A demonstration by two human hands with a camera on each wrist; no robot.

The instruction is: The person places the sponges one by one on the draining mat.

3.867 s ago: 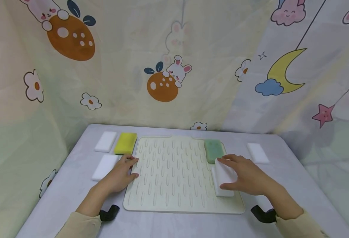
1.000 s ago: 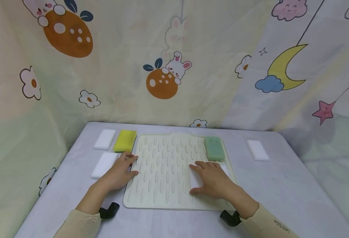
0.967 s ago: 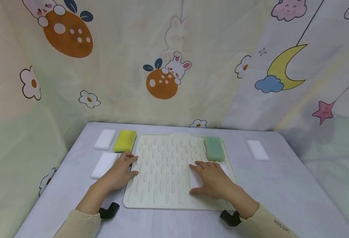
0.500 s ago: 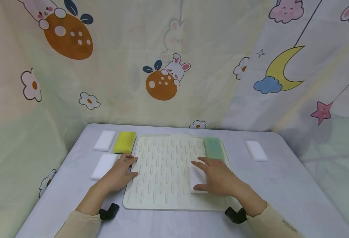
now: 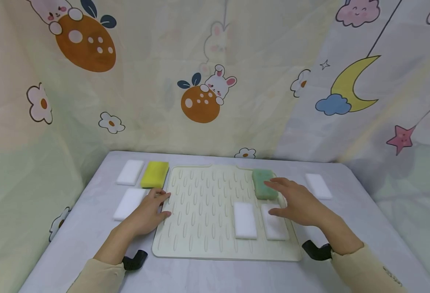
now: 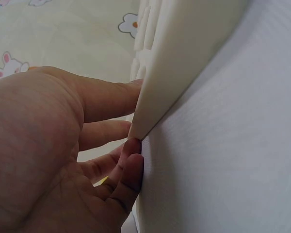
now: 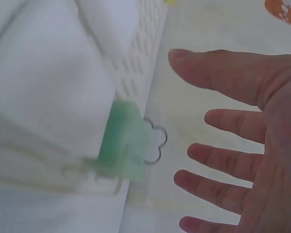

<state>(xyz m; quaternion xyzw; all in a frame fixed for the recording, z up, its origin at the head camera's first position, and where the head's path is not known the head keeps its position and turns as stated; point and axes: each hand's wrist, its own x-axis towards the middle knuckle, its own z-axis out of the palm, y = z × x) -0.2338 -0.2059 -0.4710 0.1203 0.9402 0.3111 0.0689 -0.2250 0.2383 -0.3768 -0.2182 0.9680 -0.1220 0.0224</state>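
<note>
A cream mat (image 5: 204, 215) with raised oval ridges lies on the table. My left hand (image 5: 146, 215) rests its fingertips against the mat's left edge; in the left wrist view the thumb (image 6: 111, 99) touches the rim. My right hand (image 5: 304, 203) hovers over the mat's right side, fingers spread, holding nothing. Below it is a white sponge (image 5: 276, 230), partly hidden by the thumb in the head view. To that sponge's left lies another white sponge (image 5: 245, 220), parallel with a narrow gap. The green sponge (image 5: 261, 185) sits behind them, near the right fingertips.
Left of the mat are a yellow sponge (image 5: 154, 175), a white sponge (image 5: 130, 172) at the back and another white sponge (image 5: 128, 204) beside my left hand. One more white sponge (image 5: 318, 186) lies at the table's right. A patterned curtain (image 5: 145, 81) stands behind.
Held over the other white sponge at first, one white sponge has moved left and now lies flat on the mat. My right hand has let go and moved right. The left hand has stayed.
</note>
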